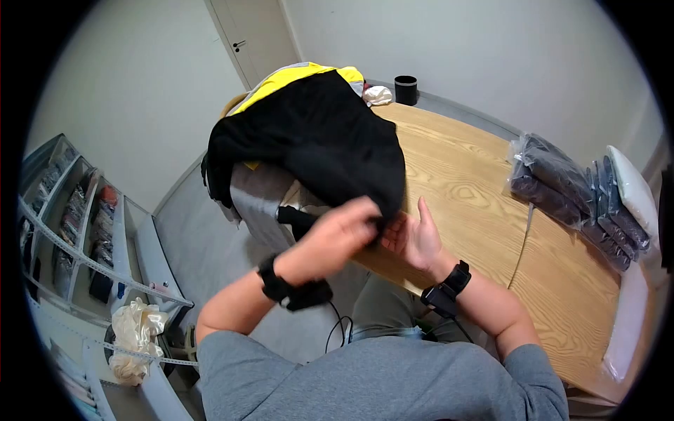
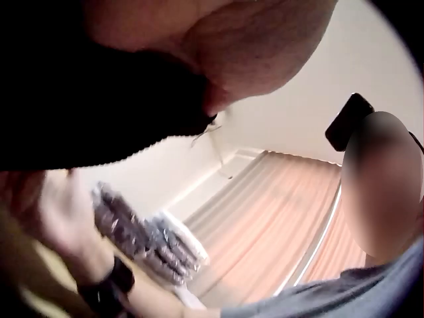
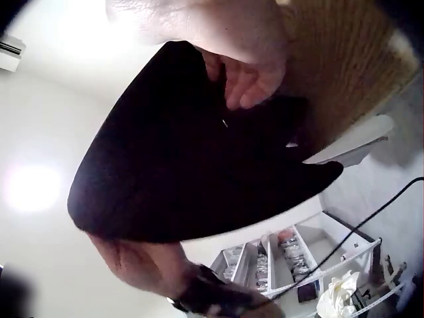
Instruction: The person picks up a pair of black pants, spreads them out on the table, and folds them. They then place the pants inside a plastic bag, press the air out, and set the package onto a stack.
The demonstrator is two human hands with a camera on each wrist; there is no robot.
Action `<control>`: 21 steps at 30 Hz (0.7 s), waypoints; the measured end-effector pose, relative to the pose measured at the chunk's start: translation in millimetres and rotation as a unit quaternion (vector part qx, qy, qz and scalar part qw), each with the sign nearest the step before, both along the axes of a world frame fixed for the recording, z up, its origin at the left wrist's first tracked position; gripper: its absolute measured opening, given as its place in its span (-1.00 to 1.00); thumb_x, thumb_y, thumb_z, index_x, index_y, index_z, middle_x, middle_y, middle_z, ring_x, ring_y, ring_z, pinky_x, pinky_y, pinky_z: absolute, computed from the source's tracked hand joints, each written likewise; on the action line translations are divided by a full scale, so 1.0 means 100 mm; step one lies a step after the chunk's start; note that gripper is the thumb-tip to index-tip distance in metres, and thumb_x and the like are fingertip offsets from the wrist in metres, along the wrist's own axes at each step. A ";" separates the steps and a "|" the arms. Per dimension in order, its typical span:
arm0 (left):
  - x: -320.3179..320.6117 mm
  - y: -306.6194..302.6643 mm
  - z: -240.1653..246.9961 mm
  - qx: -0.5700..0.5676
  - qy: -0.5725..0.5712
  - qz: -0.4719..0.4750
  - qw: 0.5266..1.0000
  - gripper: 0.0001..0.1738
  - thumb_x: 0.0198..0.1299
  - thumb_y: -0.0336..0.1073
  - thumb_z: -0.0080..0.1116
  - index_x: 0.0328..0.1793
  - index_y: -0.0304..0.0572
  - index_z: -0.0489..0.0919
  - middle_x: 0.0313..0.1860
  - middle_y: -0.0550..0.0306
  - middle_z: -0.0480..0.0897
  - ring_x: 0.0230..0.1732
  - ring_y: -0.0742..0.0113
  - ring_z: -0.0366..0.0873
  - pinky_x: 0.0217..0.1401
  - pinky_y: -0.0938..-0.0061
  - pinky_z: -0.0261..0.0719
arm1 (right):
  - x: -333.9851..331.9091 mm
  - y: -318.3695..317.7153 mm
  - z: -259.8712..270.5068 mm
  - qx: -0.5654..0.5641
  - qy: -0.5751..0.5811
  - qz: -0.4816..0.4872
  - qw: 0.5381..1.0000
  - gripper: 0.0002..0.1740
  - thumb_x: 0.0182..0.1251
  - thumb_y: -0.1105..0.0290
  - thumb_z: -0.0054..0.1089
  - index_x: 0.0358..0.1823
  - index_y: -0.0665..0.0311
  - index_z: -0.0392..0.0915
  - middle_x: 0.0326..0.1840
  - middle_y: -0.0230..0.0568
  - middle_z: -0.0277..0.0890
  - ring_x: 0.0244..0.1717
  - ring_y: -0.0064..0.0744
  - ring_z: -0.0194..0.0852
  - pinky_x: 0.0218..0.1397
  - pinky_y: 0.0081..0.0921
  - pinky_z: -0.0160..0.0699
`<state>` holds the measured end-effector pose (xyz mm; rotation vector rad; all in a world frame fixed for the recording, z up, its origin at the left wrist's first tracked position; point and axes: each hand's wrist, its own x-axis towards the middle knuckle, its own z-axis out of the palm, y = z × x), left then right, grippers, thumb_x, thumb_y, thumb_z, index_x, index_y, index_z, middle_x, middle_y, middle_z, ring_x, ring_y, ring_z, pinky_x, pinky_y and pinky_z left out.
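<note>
A black garment [image 1: 309, 133] lies spread over a pile of yellow cloth [image 1: 281, 83] and grey cloth [image 1: 256, 193] beside the table. My left hand [image 1: 333, 235] grips its near edge with bent fingers, slightly blurred. Opposite it, my right hand [image 1: 421, 242] has the thumb raised apart and the palm turned inward, its fingertips at the black edge and partly hidden by it. In the right wrist view the black garment [image 3: 165, 159] hangs between both hands, and a small pale bit shows near the right fingers [image 3: 246, 86].
On the wooden table [image 1: 456, 182], bagged dark garments [image 1: 554, 175] lie to the right beside a white packet [image 1: 632, 186]. Shelves [image 1: 84, 231] with packed goods stand at the left, near a shiny cream cloth or bag [image 1: 138, 340]. A black bin [image 1: 406, 90] stands behind the table.
</note>
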<state>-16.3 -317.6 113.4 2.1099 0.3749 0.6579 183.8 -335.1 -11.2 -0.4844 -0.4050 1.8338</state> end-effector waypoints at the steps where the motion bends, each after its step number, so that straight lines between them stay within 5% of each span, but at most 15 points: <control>1: -0.03 -0.09 -0.14 -0.086 0.094 -0.048 0.991 -0.65 0.31 -0.39 0.00 0.19 -0.32 0.39 0.02 0.08 0.48 0.09 0.33 0.41 0.24 0.51 0.31 | -0.02 0.00 0.06 0.021 0.045 0.007 0.999 -0.29 0.42 -0.21 -0.27 0.26 0.27 0.32 0.18 -0.13 0.45 0.09 -0.27 0.44 0.13 -0.40 0.43; 3: -0.04 -0.22 -0.45 -0.137 0.222 -0.122 0.958 -0.61 0.28 -0.37 0.05 0.22 -0.31 0.39 0.08 0.06 0.49 0.13 0.31 0.41 0.23 0.48 0.33 | -0.04 0.04 0.02 0.010 -0.011 0.012 1.000 -0.41 0.41 -0.03 -0.12 0.24 0.30 0.35 0.17 -0.11 0.46 0.11 -0.23 0.45 0.16 -0.36 0.44; 5: -0.12 -0.16 -0.69 -0.036 0.220 -0.206 0.953 -0.55 0.27 -0.35 0.09 0.27 -0.27 0.39 0.16 0.05 0.49 0.18 0.30 0.41 0.24 0.45 0.35 | -0.07 0.07 -0.07 -0.001 -0.065 0.012 0.998 -0.51 0.40 0.15 0.03 0.21 0.32 0.37 0.17 -0.10 0.46 0.12 -0.18 0.46 0.20 -0.33 0.44; 7: -0.11 -0.04 -0.36 -0.094 0.228 -0.155 0.957 -0.49 0.24 -0.31 0.14 0.31 -0.23 0.38 0.22 0.05 0.47 0.26 0.28 0.38 0.28 0.40 0.35 | -0.09 0.08 -0.23 -0.045 -0.193 -0.023 0.980 -0.59 0.25 0.59 -0.01 0.16 0.44 0.40 0.11 -0.01 0.50 0.10 -0.16 0.49 0.22 -0.29 0.45; 8: -0.11 0.11 -0.24 -0.027 0.198 -0.120 0.973 -0.50 0.24 -0.30 0.14 0.31 -0.22 0.39 0.20 0.07 0.48 0.23 0.31 0.40 0.27 0.41 0.36 | -0.10 0.09 -0.30 -0.049 -0.193 -0.019 0.980 -0.58 0.23 0.65 -0.08 0.15 0.47 0.39 0.12 0.00 0.49 0.10 -0.17 0.49 0.23 -0.30 0.43; 9: -0.12 0.26 -0.12 -0.081 0.159 -0.063 0.982 -0.54 0.26 -0.30 0.13 0.27 -0.24 0.42 0.17 0.11 0.48 0.20 0.31 0.42 0.26 0.43 0.36 | -0.13 0.05 -0.25 -0.038 -0.208 -0.033 0.977 -0.57 0.25 0.64 -0.08 0.18 0.49 0.37 0.16 -0.01 0.46 0.13 -0.19 0.47 0.27 -0.34 0.39; 11: -0.12 0.69 0.14 -0.005 0.087 0.021 0.996 -0.63 0.27 -0.32 0.09 0.17 -0.29 0.48 0.13 0.13 0.50 0.18 0.34 0.43 0.27 0.45 0.35 | -0.14 0.02 -0.19 -0.039 -0.233 -0.029 0.971 -0.55 0.25 0.64 -0.08 0.21 0.50 0.34 0.20 -0.03 0.44 0.18 -0.22 0.43 0.31 -0.37 0.32; 14: -0.05 1.51 0.22 -0.061 0.004 0.146 0.987 -0.57 0.30 -0.31 0.06 0.27 -0.24 0.38 0.13 0.13 0.53 0.16 0.39 0.41 0.26 0.49 0.31 | -0.10 0.06 -0.31 -0.006 -0.224 -0.017 0.974 -0.52 0.25 0.65 -0.06 0.24 0.50 0.32 0.23 -0.03 0.41 0.21 -0.23 0.39 0.32 -0.38 0.29; 15: -0.02 1.83 0.19 -0.036 -0.009 0.201 0.979 -0.59 0.25 -0.37 0.11 0.22 -0.28 0.41 0.06 0.04 0.55 0.12 0.33 0.46 0.19 0.50 0.42 | -0.09 0.06 -0.31 -0.004 -0.223 -0.024 0.975 -0.52 0.25 0.65 -0.06 0.24 0.50 0.32 0.23 -0.03 0.41 0.21 -0.23 0.39 0.32 -0.38 0.29; 21: 0.06 3.79 -0.40 0.189 0.071 0.453 0.868 -0.19 0.00 -0.14 0.30 0.30 -0.49 0.29 0.22 -0.34 0.44 0.28 -0.13 0.37 0.34 0.24 0.32 | -0.05 0.08 -0.27 -0.040 -0.205 0.007 0.978 -0.48 0.30 0.52 0.03 0.29 0.46 0.26 0.25 -0.06 0.38 0.22 -0.26 0.37 0.31 -0.36 0.32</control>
